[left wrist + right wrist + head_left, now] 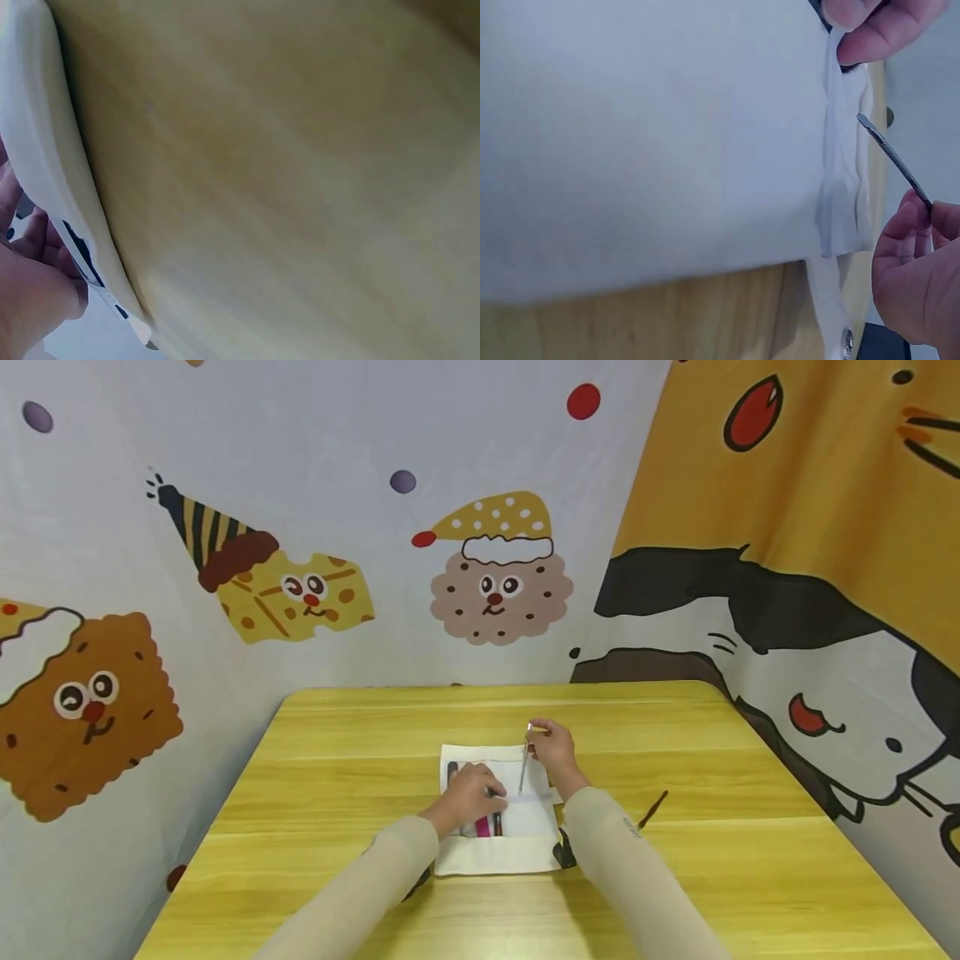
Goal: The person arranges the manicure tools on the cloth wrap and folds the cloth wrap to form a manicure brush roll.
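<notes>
A cream fabric tool pouch (498, 856) lies unfolded on the table. My left hand (474, 793) is over its left half, pinching the edge of the white inner pocket (829, 150) between thumb and fingers, as the right wrist view shows. Beside and below that hand, a pink strip (482, 827) and a dark red handle (497, 824) stick out, partly hidden. Over the pouch's upper right, my right hand (555, 750) pinches a slim metal tool (896, 161) with a knurled shaft and flattened tip. The tip points down toward the pocket opening.
A thin dark brown tool (653, 808) lies on the wooden table (750, 860) to the right. Something black (564, 850) shows by the pouch's lower right corner. A strap (826, 292) with a metal snap extends from the pouch's side. A cartoon-printed curtain (337, 427) hangs behind.
</notes>
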A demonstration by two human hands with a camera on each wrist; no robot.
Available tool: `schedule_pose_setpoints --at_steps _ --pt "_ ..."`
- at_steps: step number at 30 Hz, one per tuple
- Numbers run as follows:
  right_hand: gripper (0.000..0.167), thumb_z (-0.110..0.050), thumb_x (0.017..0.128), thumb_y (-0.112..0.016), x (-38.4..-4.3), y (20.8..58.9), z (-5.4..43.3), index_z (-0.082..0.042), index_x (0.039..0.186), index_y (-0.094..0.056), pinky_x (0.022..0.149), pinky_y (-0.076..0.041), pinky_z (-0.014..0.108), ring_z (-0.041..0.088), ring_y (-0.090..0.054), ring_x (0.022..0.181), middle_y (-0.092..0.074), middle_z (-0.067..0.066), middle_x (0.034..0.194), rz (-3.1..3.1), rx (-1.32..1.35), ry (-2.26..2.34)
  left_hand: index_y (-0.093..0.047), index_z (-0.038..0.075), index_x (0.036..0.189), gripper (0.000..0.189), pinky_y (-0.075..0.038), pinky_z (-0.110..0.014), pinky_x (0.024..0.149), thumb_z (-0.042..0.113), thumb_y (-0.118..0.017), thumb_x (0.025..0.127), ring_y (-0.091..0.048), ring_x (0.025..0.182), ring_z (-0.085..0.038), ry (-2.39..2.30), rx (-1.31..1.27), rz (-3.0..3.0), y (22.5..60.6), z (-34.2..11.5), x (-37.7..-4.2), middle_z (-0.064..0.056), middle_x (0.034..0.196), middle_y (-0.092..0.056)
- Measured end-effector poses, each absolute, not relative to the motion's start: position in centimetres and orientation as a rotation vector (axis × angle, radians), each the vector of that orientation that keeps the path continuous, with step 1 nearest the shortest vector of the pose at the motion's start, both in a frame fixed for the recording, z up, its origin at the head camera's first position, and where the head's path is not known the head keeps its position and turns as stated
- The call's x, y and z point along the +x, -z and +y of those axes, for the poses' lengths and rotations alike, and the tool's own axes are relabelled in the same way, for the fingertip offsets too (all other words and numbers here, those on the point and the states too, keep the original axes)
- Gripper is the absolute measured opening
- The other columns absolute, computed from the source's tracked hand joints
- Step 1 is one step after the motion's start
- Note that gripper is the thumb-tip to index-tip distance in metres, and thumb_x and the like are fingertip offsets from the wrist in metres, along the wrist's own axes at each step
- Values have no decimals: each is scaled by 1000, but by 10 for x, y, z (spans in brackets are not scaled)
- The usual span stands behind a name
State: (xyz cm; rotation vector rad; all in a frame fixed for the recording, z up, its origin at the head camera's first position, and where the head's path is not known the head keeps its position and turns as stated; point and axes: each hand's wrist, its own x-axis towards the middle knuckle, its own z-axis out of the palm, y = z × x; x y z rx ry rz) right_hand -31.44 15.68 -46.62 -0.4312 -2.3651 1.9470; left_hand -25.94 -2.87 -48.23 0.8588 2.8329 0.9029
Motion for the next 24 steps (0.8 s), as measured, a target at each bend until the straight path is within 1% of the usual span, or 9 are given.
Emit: schedule_pose_setpoints --at_steps 5,11,14,20,24 --pt "30 -9 98 -61 -317 473 154 -2 127 -63 65 -52 25 18 -61 73 -64 14 98 -2341 -475 -1968 -80 14 92 12 -38 -39 81 21 -79 83 -51 91 -17 -923 841 2830 484 -28 -260 3 93 -62" --pt "30 -5 96 -63 -318 477 150 1 125 -64 61 -52 23 15 -60 68 -64 14 94 -2362 -459 -1983 -80 14 91 13 -37 -37 79 24 -80 83 -51 89 -16 -962 829 2833 488 -26 -261 2 93 -61" --pt "29 -7 97 -63 -316 478 149 0 124 -64 62 -52 24 15 -60 70 -65 13 95 -2416 -454 -1975 -80 15 88 12 -37 -36 78 25 -81 82 -51 88 -16 -974 822 2841 488 -25 -260 2 92 -61" --pt "30 -8 98 -61 -312 479 150 -1 127 -63 67 -54 27 19 -62 78 -65 14 102 -2475 -397 -2028 -79 15 85 8 -38 -37 76 22 -81 82 -51 86 -16 -954 826 2871 486 -23 -259 2 89 -60" --pt "31 -9 98 -62 -313 485 154 -2 128 -63 68 -54 27 19 -62 77 -66 13 98 -2519 -325 -2053 -78 16 84 6 -38 -38 76 21 -81 81 -51 85 -16 -945 836 2886 487 -24 -259 2 88 -59"
